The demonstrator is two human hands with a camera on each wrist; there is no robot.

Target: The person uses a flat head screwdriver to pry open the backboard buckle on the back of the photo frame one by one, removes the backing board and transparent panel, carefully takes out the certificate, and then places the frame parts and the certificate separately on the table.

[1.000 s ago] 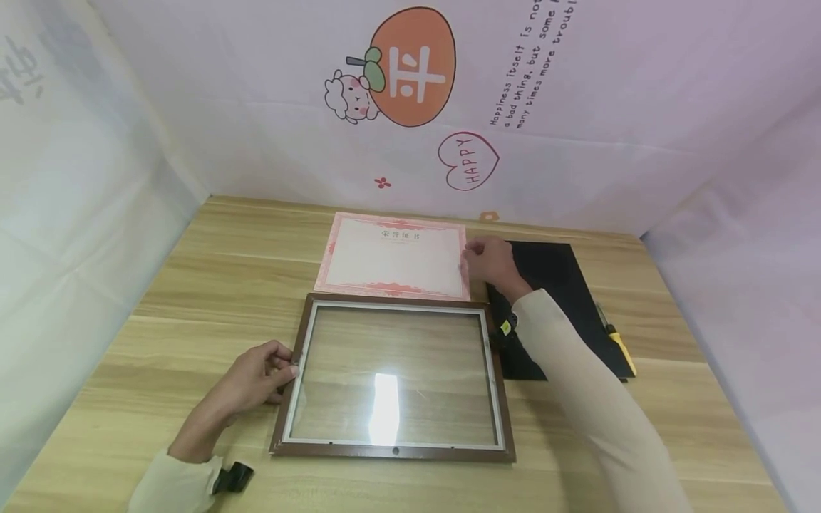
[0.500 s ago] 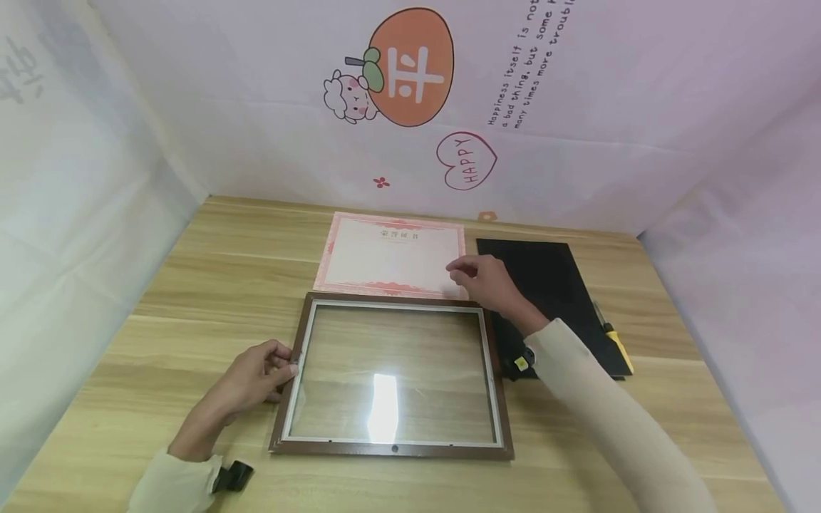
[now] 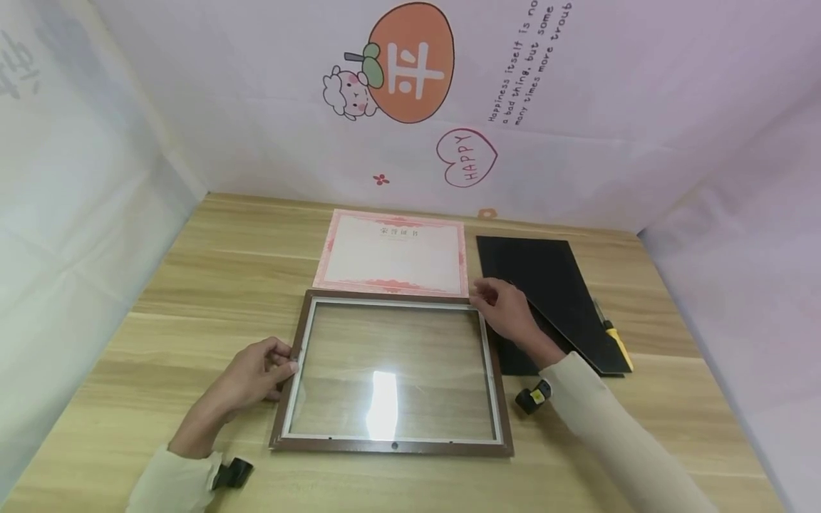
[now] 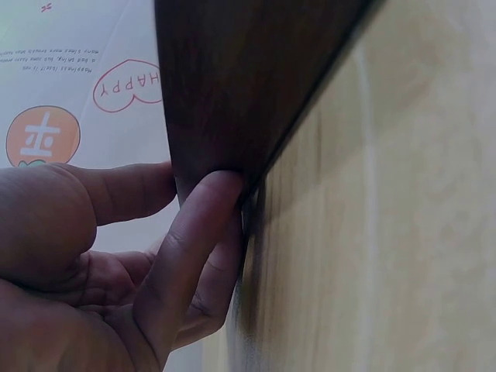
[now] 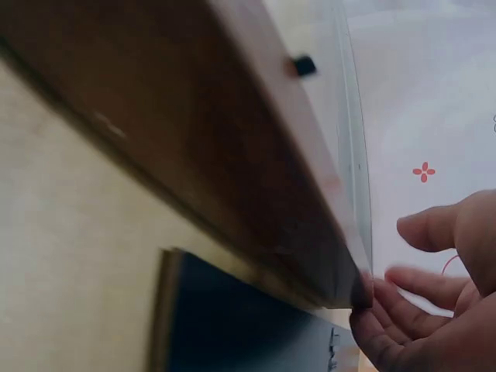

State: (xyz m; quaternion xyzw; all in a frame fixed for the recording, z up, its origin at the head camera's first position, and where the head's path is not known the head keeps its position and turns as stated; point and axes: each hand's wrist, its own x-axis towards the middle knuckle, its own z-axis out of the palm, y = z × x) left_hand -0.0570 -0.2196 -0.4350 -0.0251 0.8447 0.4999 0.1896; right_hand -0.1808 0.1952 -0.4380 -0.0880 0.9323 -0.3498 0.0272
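A brown picture frame (image 3: 353,446) with a pale inner lip and a clear pane lies flat on the table. My left hand (image 3: 253,376) grips its left side, thumb on the top edge and fingers against the outer side. At the far right corner is my right hand (image 3: 507,311). In the right wrist view some fingers (image 5: 370,333) touch that corner, while the thumb stands apart from it. Just beyond the frame's far side lies a certificate sheet (image 3: 394,260) with a pink patterned border, its print upside down.
Right of the frame lies a black board (image 3: 532,260), overlapping another dark panel and partly hidden by my right arm. Beside it rests a screwdriver (image 3: 616,338) with a yellow and black handle. A printed cloth (image 3: 269,107) hangs behind the wooden table (image 3: 173,306).
My right hand has moved from the certificate's right edge toward me, to the frame's far right corner. The left hand stays in place on the frame.
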